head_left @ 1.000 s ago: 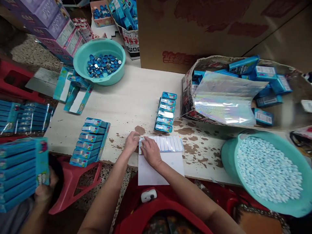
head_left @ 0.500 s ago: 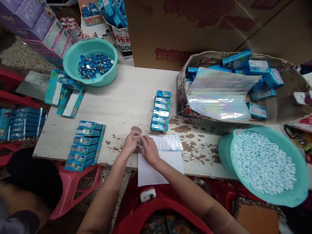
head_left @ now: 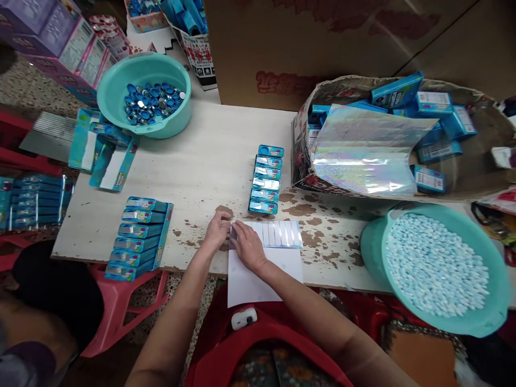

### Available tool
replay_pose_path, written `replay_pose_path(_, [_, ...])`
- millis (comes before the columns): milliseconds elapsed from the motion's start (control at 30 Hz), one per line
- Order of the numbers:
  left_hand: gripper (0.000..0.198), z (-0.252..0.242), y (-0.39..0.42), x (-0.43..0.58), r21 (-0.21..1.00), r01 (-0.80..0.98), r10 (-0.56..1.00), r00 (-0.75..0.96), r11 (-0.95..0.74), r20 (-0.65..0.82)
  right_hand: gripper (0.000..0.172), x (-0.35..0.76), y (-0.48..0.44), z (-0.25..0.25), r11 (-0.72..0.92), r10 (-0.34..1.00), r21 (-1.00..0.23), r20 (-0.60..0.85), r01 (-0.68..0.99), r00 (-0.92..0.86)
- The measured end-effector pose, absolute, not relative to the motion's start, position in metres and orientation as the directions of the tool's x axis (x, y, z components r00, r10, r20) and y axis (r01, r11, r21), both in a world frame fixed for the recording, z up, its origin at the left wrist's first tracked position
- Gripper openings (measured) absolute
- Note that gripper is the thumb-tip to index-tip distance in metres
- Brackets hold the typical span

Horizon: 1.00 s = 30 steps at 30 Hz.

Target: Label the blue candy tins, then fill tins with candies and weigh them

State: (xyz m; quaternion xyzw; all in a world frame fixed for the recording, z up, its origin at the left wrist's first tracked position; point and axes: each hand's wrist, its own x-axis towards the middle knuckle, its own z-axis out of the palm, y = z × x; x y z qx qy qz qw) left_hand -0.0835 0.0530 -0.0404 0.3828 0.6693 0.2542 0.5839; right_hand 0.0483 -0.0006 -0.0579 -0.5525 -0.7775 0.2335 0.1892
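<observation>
My left hand (head_left: 217, 230) is closed in a pinch at the left end of a shiny sheet of sticker strips (head_left: 282, 234). Whatever lies between its fingertips is too small to make out. Just beside it, my right hand (head_left: 248, 247) has its fingers bent over the sheet's left end, where a small purplish, lifted edge shows by the fingertips. Plain white paper (head_left: 266, 274) lies under the sheet and juts past the table's front edge. Beyond my hands stands a row of small blue printed cases (head_left: 266, 180) with shiny fronts.
More blue cases (head_left: 139, 231) stand at left, near blue card boxes (head_left: 113, 161) and a basin of round blue pieces (head_left: 183, 115). At right are a carton (head_left: 300, 156) holding blue boxes under an iridescent sheet (head_left: 363, 150), and a basin (head_left: 373, 252) of pale blue pieces.
My hands stay at the sheet's left end, with the fingertips shifting slightly and a bit more of the purplish edge showing. The whole view has tilted slightly.
</observation>
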Motion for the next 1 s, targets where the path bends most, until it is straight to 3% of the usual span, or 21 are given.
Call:
replay_pose_path(200, [0.030,-0.039,0.058,-0.082,0.767,0.209,0.787,-0.018,0.607,-0.617,0.048,0.049,0.004,-0.059,0.266,0.945,-0.563,-0.008,0.783,-0.327])
replay_pose_path(533, [0.028,-0.053,0.057,-0.082,0.756,0.203,0.778,-0.060,0.623,-0.625,0.023,0.054,-0.002,-0.054,0.305,0.933,-0.593,0.029,0.745,-0.359])
replay_pose_path(667, [0.025,-0.053,0.057,-0.082,0.762,0.213,0.782,-0.021,0.612,-0.622,0.040,0.050,-0.003,-0.054,0.222,0.961,-0.661,0.026,0.717,-0.274])
replay_pose_path(767, [0.023,-0.052,0.058,-0.083,0.763,0.223,0.787,-0.031,0.606,-0.616,0.037,0.047,-0.001,-0.054,0.196,0.971,-0.648,0.023,0.736,-0.238])
replay_pose_path(900, [0.023,-0.049,0.061,-0.085,0.737,0.486,0.870,-0.112,0.470,-0.481,0.011,0.053,-0.004,-0.039,0.247,0.964,-0.622,0.076,0.743,-0.256])
replay_pose_path(1000, [0.026,-0.047,0.063,-0.088,0.589,0.739,0.927,-0.130,0.328,-0.352,0.010,0.066,-0.006,-0.014,0.268,0.958,-0.673,0.111,0.690,-0.264])
